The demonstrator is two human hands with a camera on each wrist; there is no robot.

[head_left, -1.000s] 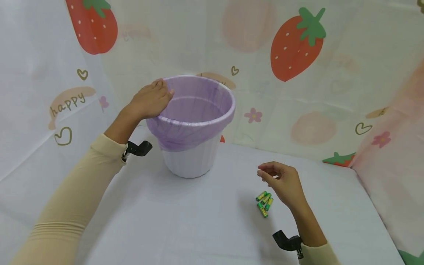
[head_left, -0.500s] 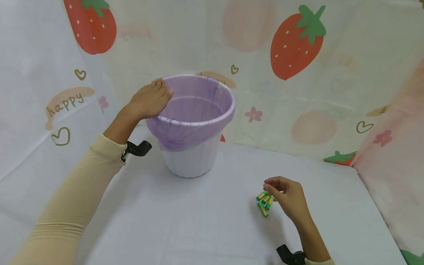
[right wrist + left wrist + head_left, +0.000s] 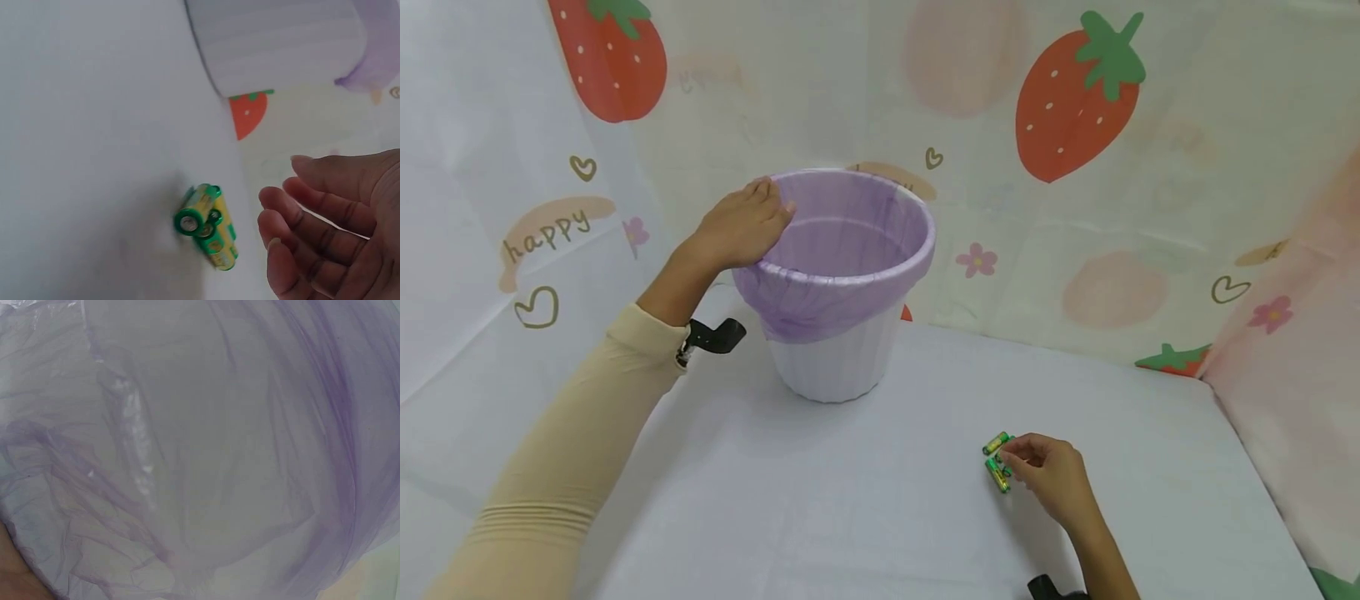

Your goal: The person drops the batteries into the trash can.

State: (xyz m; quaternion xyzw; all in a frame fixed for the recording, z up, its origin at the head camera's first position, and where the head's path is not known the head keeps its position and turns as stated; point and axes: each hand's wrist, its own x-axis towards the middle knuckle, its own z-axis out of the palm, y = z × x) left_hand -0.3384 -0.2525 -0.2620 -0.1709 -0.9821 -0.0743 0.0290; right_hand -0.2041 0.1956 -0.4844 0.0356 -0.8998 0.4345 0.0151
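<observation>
At the centre-left of the head view, my left hand [image 3: 745, 223] holds the left side of the rim of a white trash can [image 3: 831, 367]. A purple trash bag [image 3: 835, 308] lines the can and folds over its rim. In the left wrist view the bag [image 3: 219, 456] fills most of the picture, with a bit of the hand at the lower left. My right hand [image 3: 1048, 475] hovers above several green-and-yellow batteries [image 3: 997, 475], partly covering them in the head view. The right wrist view has its fingers loosely bent, apart from the batteries [image 3: 209, 225], with nothing held.
A white cloth [image 3: 865, 492] covers the table surface. Behind it hangs a curtain [image 3: 1075, 217] printed with strawberries, hearts and flowers. A pinkish sheet [image 3: 1300, 400] closes off the right side. Black wrist cameras [image 3: 718, 335] are strapped to both wrists.
My right hand has come down and toward me, from beyond the batteries to just over them. The left hand stays on the trash can's rim.
</observation>
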